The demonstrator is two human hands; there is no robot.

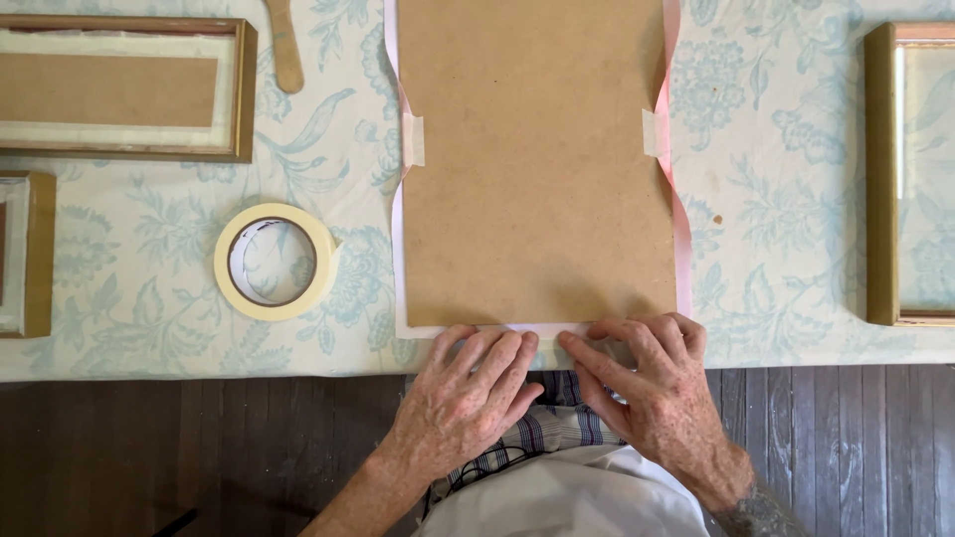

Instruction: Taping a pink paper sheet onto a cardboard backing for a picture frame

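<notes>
A brown backing board (537, 169) lies on the floral tablecloth (786, 149), with a pale pink sheet (682, 239) sticking out under its edges. Small tape pieces hold the sheet to the board at its left edge (413, 139) and right edge (652, 132). My left hand (463, 403) and my right hand (647, 383) rest side by side at the board's near edge. Their fingertips press flat on the sheet's folded strip there. Neither hand grips anything.
A roll of masking tape (277, 262) lies left of the board. Gold picture frames sit at the far left (129, 89), the left edge (30, 254) and the right (905, 174). A wooden stick (285, 45) lies at the top. Dark floorboards (149, 447) show below the table.
</notes>
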